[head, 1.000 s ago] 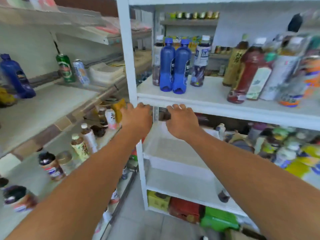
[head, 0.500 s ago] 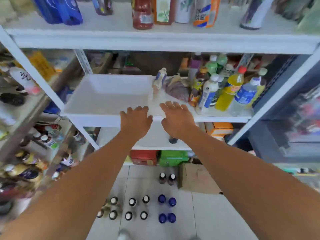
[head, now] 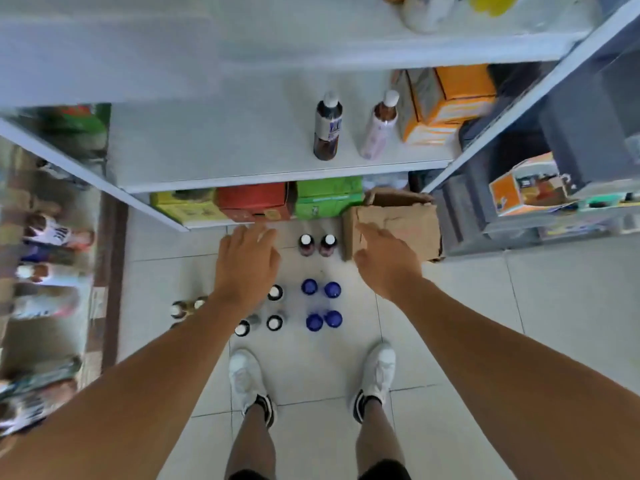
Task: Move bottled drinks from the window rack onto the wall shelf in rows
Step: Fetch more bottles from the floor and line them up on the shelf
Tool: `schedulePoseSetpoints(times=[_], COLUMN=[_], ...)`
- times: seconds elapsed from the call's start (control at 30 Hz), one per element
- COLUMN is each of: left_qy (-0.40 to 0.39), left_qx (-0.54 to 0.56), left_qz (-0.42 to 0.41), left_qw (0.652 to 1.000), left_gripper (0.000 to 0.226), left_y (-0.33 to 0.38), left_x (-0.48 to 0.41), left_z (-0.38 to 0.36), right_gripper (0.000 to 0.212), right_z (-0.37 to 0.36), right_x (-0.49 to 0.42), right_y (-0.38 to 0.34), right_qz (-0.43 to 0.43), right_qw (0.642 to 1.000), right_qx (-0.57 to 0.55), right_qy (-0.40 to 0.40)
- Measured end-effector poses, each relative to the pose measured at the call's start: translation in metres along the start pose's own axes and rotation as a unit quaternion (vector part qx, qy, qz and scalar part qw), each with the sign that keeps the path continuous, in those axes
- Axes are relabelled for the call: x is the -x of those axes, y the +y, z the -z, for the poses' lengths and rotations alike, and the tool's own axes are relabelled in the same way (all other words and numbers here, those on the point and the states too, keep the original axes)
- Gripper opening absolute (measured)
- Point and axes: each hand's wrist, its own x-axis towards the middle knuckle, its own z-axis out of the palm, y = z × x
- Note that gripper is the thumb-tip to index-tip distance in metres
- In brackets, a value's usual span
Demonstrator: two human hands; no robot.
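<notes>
- Left hand (head: pixel 247 268) is out flat, palm down, fingers loosely spread and carrying nothing. It hangs above a cluster of white-capped bottles (head: pixel 274 292) on the floor and hides part of that cluster.
- Right hand (head: pixel 384 268) is the same: palm down, fingers relaxed, empty. In this view it overlaps the near left corner of a brown cardboard box (head: pixel 398 226).
- Between the hands, on the tile floor (head: pixel 450 306), four blue-capped bottles (head: pixel 322 304) stand upright in a tight square.
- Beyond them is a pair of dark bottles (head: pixel 317 244), white caps side by side, at the foot of the window rack (head: pixel 277 174).
- The cardboard box sits on the floor by the rack, top flaps open; I cannot tell what is inside.
- On the rack's lowest level a yellow-green carton (head: pixel 183 206), a red carton (head: pixel 256 202) and a green carton (head: pixel 329 199) sit in a row.
- One level up, a dark bottle (head: pixel 327 128) and a pale pink bottle (head: pixel 379 128) stand upright, near each other, with an orange carton (head: pixel 446 98) to their right.
- Far left is the wall shelf (head: pixel 41 337), with blurred bottles (head: pixel 48 233) on it.
</notes>
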Motion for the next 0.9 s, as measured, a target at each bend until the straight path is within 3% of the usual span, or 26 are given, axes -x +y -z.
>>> schedulePoseSetpoints(times=[0.17,0.37,0.53,0.73,0.9], left_qy=[-0.102,-0.165,-0.158,-0.139,-0.102], left_qx=[0.018,0.103,0.147,0.275,0.409], left_qz=[0.047,0.119,0.106,0.164,0.149], left_qw=[0.993,0.974,0.971,0.937,0.895], left_gripper=[0.029,0.044,0.054,0.085,0.079], left_y=[-0.017,-0.032,-0.043,-0.052,-0.052], left_x=[0.015,-0.01,-0.056,-0.121,-0.156], left_z=[-0.094,-0.229,-0.348,-0.459,-0.508], right_gripper=[0.051,0.057,0.061,0.06,0.082], right_z=[-0.09,-0.211,-0.3,-0.368,-0.402], right_x=[-0.034,-0.118,-0.207,-0.309,-0.36], right_y=[0.035,0.07,0.089,0.106,0.117], right_qz=[-0.052,-0.098,-0.072,-0.139,-0.147], right_qw=[0.997,0.988,0.983,0.947,0.925], right_qx=[-0.036,-0.093,-0.151,-0.291,-0.346], right_qy=[-0.042,-0.081,-0.071,-0.003,0.051])
